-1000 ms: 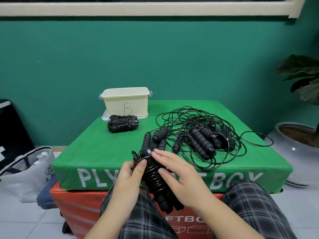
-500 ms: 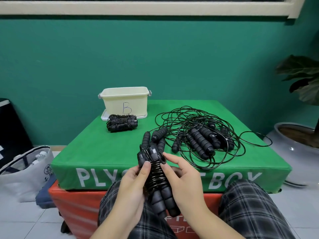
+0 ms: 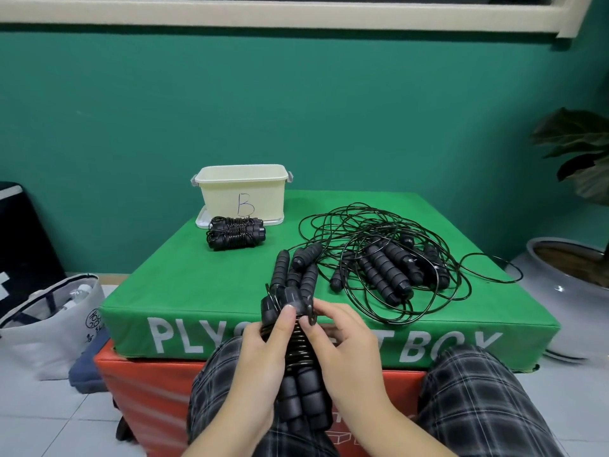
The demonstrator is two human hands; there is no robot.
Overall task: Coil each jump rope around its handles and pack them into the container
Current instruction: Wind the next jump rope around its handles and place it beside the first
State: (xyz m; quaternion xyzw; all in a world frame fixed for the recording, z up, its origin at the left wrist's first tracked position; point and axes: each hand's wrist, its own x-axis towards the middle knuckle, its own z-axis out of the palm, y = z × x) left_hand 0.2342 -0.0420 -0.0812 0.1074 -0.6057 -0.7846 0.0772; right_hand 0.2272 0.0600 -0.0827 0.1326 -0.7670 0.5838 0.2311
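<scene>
Now I see both hands wrapped round one coiled rope (image 3: 298, 351) over my lap: the left hand (image 3: 263, 357) grips its side, thumb up by the handle caps, and the right hand (image 3: 349, 354) pinches the cord near the top. Beyond, on the green box (image 3: 197, 282), lie loose handles (image 3: 298, 268), a tangle of ropes (image 3: 389, 265), a finished bundle (image 3: 235, 233) and, just behind it, the container (image 3: 242, 192).
</scene>
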